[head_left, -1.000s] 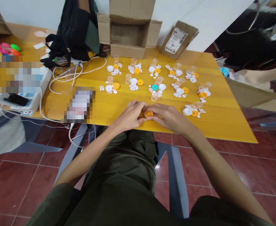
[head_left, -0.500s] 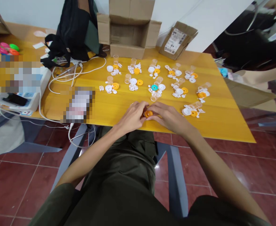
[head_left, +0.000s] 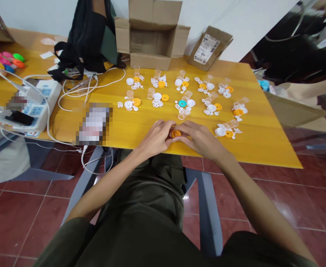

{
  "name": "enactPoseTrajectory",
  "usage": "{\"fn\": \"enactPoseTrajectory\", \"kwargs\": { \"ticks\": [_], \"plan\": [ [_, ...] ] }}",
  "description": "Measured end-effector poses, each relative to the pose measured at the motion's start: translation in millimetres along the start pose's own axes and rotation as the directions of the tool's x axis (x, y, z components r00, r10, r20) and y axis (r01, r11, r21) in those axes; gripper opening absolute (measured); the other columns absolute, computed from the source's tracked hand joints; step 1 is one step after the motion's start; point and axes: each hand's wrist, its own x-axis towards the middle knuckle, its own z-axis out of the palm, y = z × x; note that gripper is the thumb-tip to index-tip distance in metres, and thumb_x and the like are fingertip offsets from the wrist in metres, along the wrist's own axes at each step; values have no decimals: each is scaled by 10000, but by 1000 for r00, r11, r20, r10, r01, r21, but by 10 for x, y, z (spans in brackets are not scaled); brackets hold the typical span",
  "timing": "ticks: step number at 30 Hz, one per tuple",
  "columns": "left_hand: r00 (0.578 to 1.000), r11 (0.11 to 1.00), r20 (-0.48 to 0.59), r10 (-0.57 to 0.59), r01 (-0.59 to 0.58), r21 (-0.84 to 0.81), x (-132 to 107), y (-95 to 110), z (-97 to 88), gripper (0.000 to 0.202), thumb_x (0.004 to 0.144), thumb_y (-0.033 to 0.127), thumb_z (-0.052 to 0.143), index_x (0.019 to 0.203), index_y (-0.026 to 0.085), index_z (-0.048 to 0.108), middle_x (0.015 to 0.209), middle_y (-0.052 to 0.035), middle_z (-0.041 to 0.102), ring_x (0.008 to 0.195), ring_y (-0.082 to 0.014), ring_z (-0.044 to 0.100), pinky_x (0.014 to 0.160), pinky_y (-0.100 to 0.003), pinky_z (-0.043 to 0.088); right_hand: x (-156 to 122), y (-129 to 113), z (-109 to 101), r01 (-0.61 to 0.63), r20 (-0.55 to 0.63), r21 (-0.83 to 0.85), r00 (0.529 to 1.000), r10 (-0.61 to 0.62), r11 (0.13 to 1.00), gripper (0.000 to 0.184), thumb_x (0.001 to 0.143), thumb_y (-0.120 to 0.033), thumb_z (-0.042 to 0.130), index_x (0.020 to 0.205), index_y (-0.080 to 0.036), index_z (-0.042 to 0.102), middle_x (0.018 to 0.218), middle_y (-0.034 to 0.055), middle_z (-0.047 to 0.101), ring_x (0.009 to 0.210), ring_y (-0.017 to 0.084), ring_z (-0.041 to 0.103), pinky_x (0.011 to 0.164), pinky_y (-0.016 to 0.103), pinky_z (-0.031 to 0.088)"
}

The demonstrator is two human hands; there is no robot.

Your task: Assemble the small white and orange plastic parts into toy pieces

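Observation:
Close to the table's front edge, my left hand (head_left: 160,134) and my right hand (head_left: 194,135) meet around a small round orange plastic part (head_left: 175,134). Fingers of both hands are closed on its sides, and they hide much of it. Beyond my hands lie several small groups of parts, each with a clear plastic tube, a white round piece, small white cut-out pieces and a coloured disc. Nearest is the group with a teal disc (head_left: 182,103) and a clear tube (head_left: 183,114). To the right sits a group with an orange disc (head_left: 229,134).
An open cardboard box (head_left: 150,61) and a smaller labelled box (head_left: 210,48) stand at the back. Left are a black backpack (head_left: 89,40), a phone (head_left: 94,124), a white power strip (head_left: 39,111) with cables, and colourful plastic pieces (head_left: 1,59). The table (head_left: 269,148) ends close to my body.
My hands stay in nearly the same place around the orange part, which looks slightly tilted or turned between my fingers. The groups of parts have not moved.

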Motion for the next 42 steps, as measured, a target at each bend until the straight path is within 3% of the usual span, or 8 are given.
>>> {"fn": "enactPoseTrajectory", "kwargs": {
  "ticks": [6,12,25,34,42],
  "plan": [
    [1000,1000,5,8,-8,24,0,2,1,334,895,122,629,1202,196,522,1136,-120,711,1093,-303,629,980,-465,487,-3,-5,27,-9,-31,-57,999,7,998,482,1020,-609,432,1066,-231,726,917,100,711,760,246,672,720,357,526],
    [1000,1000,-3,20,-20,12,-3,11,9,314,917,209,675,1194,184,529,1150,-133,711,1094,-308,633,971,-469,488,-32,-29,-29,9,-6,-71,1000,-10,997,467,1067,-510,371,1110,-223,738,961,116,735,812,260,693,745,360,522],
    [999,999,0,32,-32,9,1,-7,21,303,938,217,641,1221,197,533,1177,-131,711,1126,-315,618,990,-498,488,-13,-40,25,-40,-47,-126,998,35,991,340,1039,-419,485,1045,-223,762,925,107,754,751,249,685,675,341,491],
    [999,999,28,32,-32,11,23,16,22,295,913,199,657,1183,174,541,1104,-120,706,1077,-307,619,970,-475,484,25,-144,37,-196,-35,-49,980,194,979,170,948,-295,620,927,-195,756,853,87,758,758,251,695,708,340,493],
    [999,999,28,47,-47,-12,30,-4,32,299,921,153,622,1210,174,543,1173,-135,704,1127,-302,622,966,-466,488,18,-163,66,-161,-50,-103,986,157,982,245,984,-317,546,939,-207,760,836,91,740,714,251,664,681,348,468]
  ]
}}
